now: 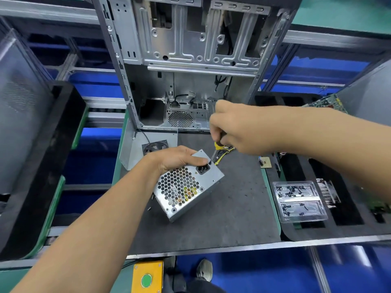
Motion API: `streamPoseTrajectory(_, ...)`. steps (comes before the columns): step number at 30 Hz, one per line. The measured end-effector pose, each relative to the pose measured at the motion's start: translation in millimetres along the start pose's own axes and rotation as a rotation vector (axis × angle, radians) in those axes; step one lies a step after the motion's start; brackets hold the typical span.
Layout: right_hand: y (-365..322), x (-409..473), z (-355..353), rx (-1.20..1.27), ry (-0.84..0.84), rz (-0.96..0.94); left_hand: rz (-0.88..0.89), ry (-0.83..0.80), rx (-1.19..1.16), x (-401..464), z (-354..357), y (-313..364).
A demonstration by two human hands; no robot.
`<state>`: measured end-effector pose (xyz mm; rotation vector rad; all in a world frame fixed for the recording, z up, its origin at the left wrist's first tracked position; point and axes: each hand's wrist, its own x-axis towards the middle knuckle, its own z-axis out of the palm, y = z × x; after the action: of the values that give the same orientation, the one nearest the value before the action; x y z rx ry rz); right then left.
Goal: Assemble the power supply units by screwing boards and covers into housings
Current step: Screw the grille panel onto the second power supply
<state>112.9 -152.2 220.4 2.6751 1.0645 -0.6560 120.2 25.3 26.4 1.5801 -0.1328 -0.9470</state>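
Two bare hands work over a dark desk [232,218]. The left hand [177,158] grips the far end of a silver power supply unit [188,187], fingers curled over its top edge, thumb lying near the black power socket [202,168]. The unit sits tilted near the middle of the desk, its honeycomb grille facing up. The right hand [239,129] is closed around a screwdriver [216,148] with a yellow and black handle, its shaft angled down to the unit's far corner beside the socket. Yellow and black wires [224,152] trail out behind the unit.

At the desk's far edge an open computer case [190,49] stands with its bare metal inside showing. A small black fan [154,146] lies near its foot. By the right edge of the desk a clear plastic tray [299,200] holds small dark screws. A few loose screws [149,207] lie just left of the unit. Below the near edge sits a yellow box with a green button [147,280].
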Motion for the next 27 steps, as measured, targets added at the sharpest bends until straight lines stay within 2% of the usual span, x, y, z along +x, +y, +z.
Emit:
streamPoseTrajectory(4, -4.1, 6.6, 8.6, -0.249, 0.104, 0.08, -0.002, 0.004, 0.008, -0.1, -0.4, -0.8)
streamPoseTrajectory(6, -2.4, 2.2, 3.2, -0.208, 0.029, 0.09, -0.004, -0.001, 0.003, 0.3, -0.4, -0.8)
streamPoseTrajectory(9, 1.7, -0.3, 1.0, -0.138, 0.02, 0.037, -0.008, -0.003, -0.008, 0.8, 0.0, 0.0)
streamPoseTrajectory(11, 2.1, 2.8, 3.1, -0.209, 0.049, 0.096, -0.004, -0.004, 0.001, 0.9, -0.4, 0.2)
streamPoseTrajectory(13, -0.5, 4.4, -0.2, -0.264, 0.005, 0.161, -0.009, -0.022, -0.005, -0.2, -1.5, -0.7)
streamPoseTrajectory(16, 0.6, 2.6, -3.3, -0.11, -0.067, 0.143, -0.024, -0.021, -0.023, 0.4, -1.7, -1.3)
streamPoseTrajectory(18, 1.0, 2.6, -3.0, -0.123, -0.025, 0.08, -0.017, -0.01, -0.002, 1.3, -1.2, -1.2)
streamPoseTrajectory(21, -1.9, 5.0, -0.7, -0.333, 0.085, 0.123, -0.014, -0.017, -0.004, -0.2, -0.5, 0.2)
streamPoseTrajectory(22, -2.4, 4.1, -1.5, -0.314, 0.051, 0.134, -0.013, -0.017, -0.006, -0.1, -0.7, 0.7)
streamPoseTrajectory(25, -2.2, -2.0, -5.9, 0.004, -0.086, 0.125, -0.007, -0.013, -0.017, 1.0, -0.5, 0.0)
streamPoseTrajectory(27, -2.1, -1.8, -6.7, -0.002, -0.092, 0.085, -0.01, -0.009, -0.021, 1.2, -0.5, -0.4)
